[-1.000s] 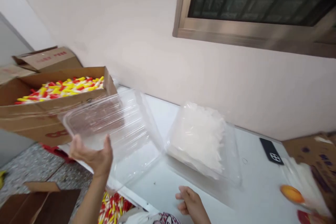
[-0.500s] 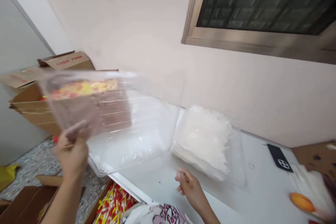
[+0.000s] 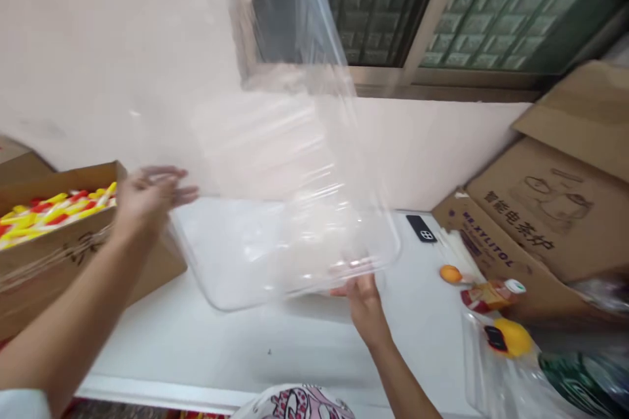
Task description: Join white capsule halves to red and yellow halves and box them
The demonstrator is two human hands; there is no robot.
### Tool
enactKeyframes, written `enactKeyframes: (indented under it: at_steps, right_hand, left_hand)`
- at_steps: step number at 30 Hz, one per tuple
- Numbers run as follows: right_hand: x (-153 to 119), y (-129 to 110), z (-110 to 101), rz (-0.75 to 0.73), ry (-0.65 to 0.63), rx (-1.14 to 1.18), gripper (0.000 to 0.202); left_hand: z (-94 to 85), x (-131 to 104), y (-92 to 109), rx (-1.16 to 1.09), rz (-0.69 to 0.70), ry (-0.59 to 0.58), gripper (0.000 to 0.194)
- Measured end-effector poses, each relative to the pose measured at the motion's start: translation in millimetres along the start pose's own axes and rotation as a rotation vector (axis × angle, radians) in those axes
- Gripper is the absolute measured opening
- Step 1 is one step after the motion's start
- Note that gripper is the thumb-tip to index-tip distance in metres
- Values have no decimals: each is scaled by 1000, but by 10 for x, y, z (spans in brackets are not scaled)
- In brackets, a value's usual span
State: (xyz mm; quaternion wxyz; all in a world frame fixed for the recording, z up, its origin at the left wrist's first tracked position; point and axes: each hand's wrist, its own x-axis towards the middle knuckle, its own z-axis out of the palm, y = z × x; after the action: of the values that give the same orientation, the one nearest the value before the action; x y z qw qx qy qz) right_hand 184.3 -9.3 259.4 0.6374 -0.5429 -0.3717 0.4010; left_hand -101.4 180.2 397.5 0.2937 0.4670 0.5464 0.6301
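Observation:
A large clear plastic tray with a ridged middle is tilted up in front of me, blurred by motion. My right hand grips its lower right edge, the thumb below and the fingers seen through the plastic. At the tray's left side is my left hand, its fingers stretched out and apart; blur hides whether they touch the edge. Through the tray, a pale mass shows faintly on the white table.
At left stands a cardboard box of red, yellow and white pieces. On the right are a phone, an orange fruit, a drink bottle, a yellow object and cardboard cartons. A window is above.
The view has swung right. The tray has moved from the left over the table and tilted up. My left hand's fingers have spread, and my right hand has taken hold of the lower edge.

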Motion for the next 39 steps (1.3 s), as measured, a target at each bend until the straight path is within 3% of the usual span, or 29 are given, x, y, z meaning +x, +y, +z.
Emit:
enactKeyframes:
  at_steps: [1, 3, 6, 8, 11, 14, 16, 18, 20, 23, 25, 30, 33, 37, 39]
  right_hand:
    - [11, -26, -87, 20, 72, 31, 76]
    - [30, -30, -234, 110, 182, 71, 77]
    - [50, 68, -355, 293, 257, 114, 80]
    - [38, 148, -382, 372, 269, 150, 74]
    - [-39, 173, -431, 383, 234, 104, 60]
    - [-112, 15, -613, 282, 146, -177, 47]
    - [-48, -158, -828, 115, 242, -474, 44]
    - [181, -323, -1073, -98, 429, -795, 47]
    - [548, -427, -1280, -201, 416, -1061, 60]
    - [1102, -443, -1425, -41, 135, -1255, 66]
    - [1302, -386, -1435, 10, 23, -1324, 61]
    - [1218, -84, -1434, 29, -112, -1442, 51]
    - [1152, 97, -1452, 38, -162, -1463, 49]
    - [1224, 188, -1497, 45, -182, -1469, 53]
    - [1257, 209, -1581, 61, -146, -1410, 55]
  left_hand:
    - [234, -10, -82, -13, -98, -111, 16]
    - [708, -30, -266, 92, -239, -173, 22]
    - [1332, -49, -560, 194, -342, -311, 22]
    - [1634, -64, -743, 251, -401, -418, 22]
    - [1889, -102, -951, 304, -435, -519, 35]
    - [1944, -170, -1060, 289, -420, -575, 62]
    - [1921, -244, -1093, 266, -398, -603, 79]
    - [1903, -334, -1119, 248, -374, -636, 84]
    - [1915, -416, -1152, 239, -364, -670, 83]
    - [1969, -456, -1213, 242, -392, -698, 82]
    - [1984, -417, -1253, 256, -416, -698, 83]
    - [1899, -270, -1352, 326, -470, -737, 81]
    - [1877, -326, -1433, 352, -484, -744, 77]
    - [1845, -482, -1563, 371, -450, -652, 57]
    - [1728, -517, -1644, 372, -404, -581, 47]
